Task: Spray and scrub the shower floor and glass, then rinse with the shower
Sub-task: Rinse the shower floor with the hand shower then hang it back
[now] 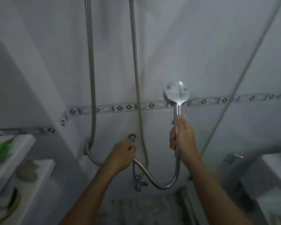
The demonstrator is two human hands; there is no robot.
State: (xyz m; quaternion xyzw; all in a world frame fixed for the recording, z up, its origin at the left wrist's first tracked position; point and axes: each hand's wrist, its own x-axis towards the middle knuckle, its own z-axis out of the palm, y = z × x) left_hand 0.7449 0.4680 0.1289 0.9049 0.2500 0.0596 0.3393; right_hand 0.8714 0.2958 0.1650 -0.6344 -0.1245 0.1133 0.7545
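My right hand (182,135) grips the chrome handle of the shower head (176,93), held upright in front of the white tiled wall, its round back towards me. Its metal hose (159,184) loops down from the handle and back up towards my left hand (122,154). My left hand is closed on the wall valve (132,138) at the hose's wall fitting. The glass panel (250,78) stands at the right. A strip of dark, dirty shower floor (141,208) shows at the bottom between my forearms.
Two more metal hoses (92,78) hang down the wall. A small tap (139,182) sits low on the wall. White shelves (23,159) at the left hold a green item and a grey lump. A sink with a tap (234,157) shows through the glass at right.
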